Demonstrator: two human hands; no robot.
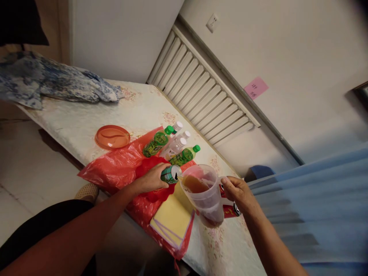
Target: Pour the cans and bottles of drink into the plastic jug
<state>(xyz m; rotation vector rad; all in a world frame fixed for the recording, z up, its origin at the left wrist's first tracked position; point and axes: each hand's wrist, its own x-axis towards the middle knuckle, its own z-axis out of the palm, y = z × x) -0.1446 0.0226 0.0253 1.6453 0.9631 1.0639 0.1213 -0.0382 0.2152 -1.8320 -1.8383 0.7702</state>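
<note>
My left hand (153, 178) is wrapped round a green drink can (168, 174), tipped on its side with its opening toward a clear plastic pitcher (204, 203). A thin amber stream runs from the can over the pitcher's rim. Brown liquid (196, 185) with some foam shows inside the pitcher, which is tilted. My right hand (236, 192) grips the pitcher by its handle. Just behind the pitcher, partly hidden by it, is a red can (230, 210). Folded yellow cloths (174, 218) with a purple edge lie below the left hand.
Several bottles, including a green-capped one (157, 142), stand on a red plastic bag (115, 166). An orange round lid or dish (112, 137) is at the left of the floral-covered table (135, 107). A radiator (201, 84) lines the wall; a blue curtain (313, 207) hangs right.
</note>
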